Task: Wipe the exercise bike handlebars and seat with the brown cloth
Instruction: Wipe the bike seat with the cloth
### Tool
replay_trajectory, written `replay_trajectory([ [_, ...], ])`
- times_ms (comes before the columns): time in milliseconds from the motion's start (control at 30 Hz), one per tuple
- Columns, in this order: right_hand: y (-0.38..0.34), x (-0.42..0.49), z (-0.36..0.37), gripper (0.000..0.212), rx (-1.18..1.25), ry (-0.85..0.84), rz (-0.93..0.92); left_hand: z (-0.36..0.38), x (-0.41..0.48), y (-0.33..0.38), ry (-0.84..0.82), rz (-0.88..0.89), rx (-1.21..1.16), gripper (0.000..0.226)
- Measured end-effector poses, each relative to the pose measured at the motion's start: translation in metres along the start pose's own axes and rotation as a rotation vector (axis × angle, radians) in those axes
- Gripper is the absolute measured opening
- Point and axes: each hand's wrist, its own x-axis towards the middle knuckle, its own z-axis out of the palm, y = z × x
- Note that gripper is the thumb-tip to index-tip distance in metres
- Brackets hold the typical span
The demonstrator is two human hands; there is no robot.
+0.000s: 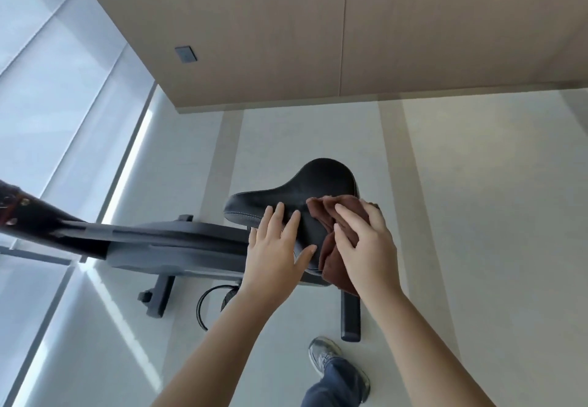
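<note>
Hands meet on the black seat [318,184] of the exercise bike [165,241]; the left hand [273,254] lies flat on the saddle's near left side, fingers straight and a little spread, touching the leather and holding nothing; the right hand [366,247] covers the brown cloth [321,212], fingers bent over the bunched fabric and pressing it down on the right part of the seat. The cloth shows in folds beyond the fingertips and below the palm, where it hangs over the seat's near edge. The bike's grey body runs left from beneath the saddle; its dark feet stand on the pale floor [477,215]. A grey shoe [321,355] and a blue trouser leg stand near the rear foot; a wood-panelled wall [254,24] rises behind.
</note>
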Motion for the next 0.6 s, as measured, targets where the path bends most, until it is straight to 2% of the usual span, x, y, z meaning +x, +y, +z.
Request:
replay_trajectory([
  [267, -0.018, -0.035, 0.013, 0.032, -0.25, -0.002, 0.056, -0.006, -0.035, -0.006, 0.021, 0.06, -0.063, 0.047],
  [467, -0.02, -0.038, 0.01, 0.034, -0.31, -0.018, 0.05, -0.027, -0.041, -0.006, 0.08, 0.148, -0.036, 0.039],
  [600, -0.023, -0.049, 0.005, 0.031, -0.25, -0.017, 0.036, -0.04, -0.044, 0.001, 0.139, 0.215, -0.077, 0.035],
])
